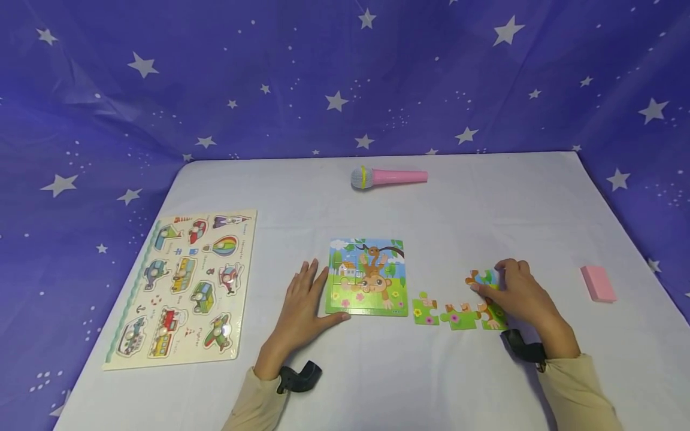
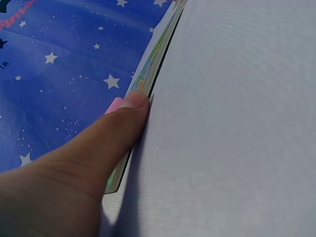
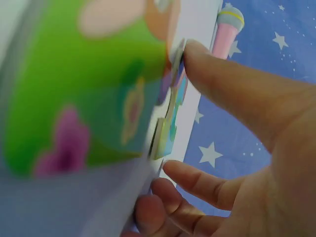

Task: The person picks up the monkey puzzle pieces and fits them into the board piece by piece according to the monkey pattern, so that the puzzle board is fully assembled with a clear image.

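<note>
The head view looks forward and down; wrist views, low and close, face across the white cloth-covered table (image 1: 399,374) towards the same blue star-printed backdrop (image 1: 302,60).

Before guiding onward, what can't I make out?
Head: multicoloured flat jigsaw pieces, partly covered by the right hand.
Left wrist: the picture on the square multicoloured monkey puzzle, edge-on, partly behind the left hand.
Right wrist: the nearest green flower-printed piece, blurred and cut off by the top edge.
</note>
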A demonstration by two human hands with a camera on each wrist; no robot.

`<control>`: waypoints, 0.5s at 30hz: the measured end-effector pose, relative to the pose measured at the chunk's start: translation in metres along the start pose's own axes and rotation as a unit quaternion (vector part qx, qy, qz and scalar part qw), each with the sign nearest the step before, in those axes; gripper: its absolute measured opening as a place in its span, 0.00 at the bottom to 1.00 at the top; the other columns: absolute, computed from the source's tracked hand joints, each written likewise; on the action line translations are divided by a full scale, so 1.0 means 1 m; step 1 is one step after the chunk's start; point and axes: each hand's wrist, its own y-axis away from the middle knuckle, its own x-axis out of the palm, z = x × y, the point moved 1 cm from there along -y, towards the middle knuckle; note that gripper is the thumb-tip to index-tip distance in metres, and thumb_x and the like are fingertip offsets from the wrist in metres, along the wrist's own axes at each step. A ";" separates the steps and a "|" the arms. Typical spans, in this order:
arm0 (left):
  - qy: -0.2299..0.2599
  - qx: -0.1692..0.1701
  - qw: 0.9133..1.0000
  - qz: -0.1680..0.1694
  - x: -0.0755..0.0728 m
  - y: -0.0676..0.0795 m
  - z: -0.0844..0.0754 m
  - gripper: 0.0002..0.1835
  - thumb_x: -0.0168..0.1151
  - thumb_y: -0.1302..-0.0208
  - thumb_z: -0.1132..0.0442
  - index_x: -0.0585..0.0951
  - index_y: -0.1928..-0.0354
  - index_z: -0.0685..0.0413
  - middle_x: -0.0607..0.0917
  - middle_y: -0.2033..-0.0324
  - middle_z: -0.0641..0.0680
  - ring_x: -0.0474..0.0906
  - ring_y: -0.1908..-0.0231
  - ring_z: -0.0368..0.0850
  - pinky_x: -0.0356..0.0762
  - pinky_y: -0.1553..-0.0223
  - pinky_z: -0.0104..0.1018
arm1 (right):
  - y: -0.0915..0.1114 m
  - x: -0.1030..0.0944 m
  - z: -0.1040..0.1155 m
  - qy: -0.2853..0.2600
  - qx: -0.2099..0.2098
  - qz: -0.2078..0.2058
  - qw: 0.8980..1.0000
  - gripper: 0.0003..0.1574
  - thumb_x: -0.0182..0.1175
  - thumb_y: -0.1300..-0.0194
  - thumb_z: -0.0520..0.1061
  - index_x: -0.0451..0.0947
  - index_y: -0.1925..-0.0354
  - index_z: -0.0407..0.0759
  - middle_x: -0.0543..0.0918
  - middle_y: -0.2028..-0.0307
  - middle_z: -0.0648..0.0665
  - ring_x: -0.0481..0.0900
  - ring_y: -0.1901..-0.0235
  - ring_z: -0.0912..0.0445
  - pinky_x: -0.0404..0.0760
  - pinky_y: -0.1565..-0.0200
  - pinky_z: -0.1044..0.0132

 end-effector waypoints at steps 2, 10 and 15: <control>-0.001 0.000 1.000 0.000 0.000 0.000 0.000 0.53 0.64 0.57 0.35 0.57 0.32 0.56 0.50 0.30 0.59 0.39 0.29 0.54 0.39 0.31 0.50 | 0.000 0.001 0.001 -0.005 0.004 0.001 1.000 0.47 0.55 0.43 0.66 0.58 0.46 0.27 0.62 0.57 0.30 0.71 0.67 0.45 0.72 0.68 0.55; 0.006 0.000 1.000 0.000 0.000 0.000 -0.001 0.53 0.65 0.57 0.36 0.57 0.33 0.57 0.50 0.30 0.59 0.39 0.29 0.54 0.39 0.30 0.49 | -0.002 0.004 0.001 -0.020 -0.002 -0.027 0.999 0.42 0.60 0.44 0.61 0.60 0.50 0.28 0.62 0.62 0.34 0.68 0.69 0.48 0.68 0.70 0.62; 0.008 -0.003 1.000 0.001 -0.001 0.000 -0.002 0.53 0.65 0.57 0.36 0.57 0.33 0.57 0.50 0.30 0.59 0.39 0.29 0.54 0.38 0.30 0.49 | -0.003 0.005 0.002 -0.031 -0.020 -0.065 0.997 0.36 0.64 0.46 0.53 0.59 0.54 0.29 0.64 0.64 0.35 0.66 0.68 0.48 0.65 0.70 0.66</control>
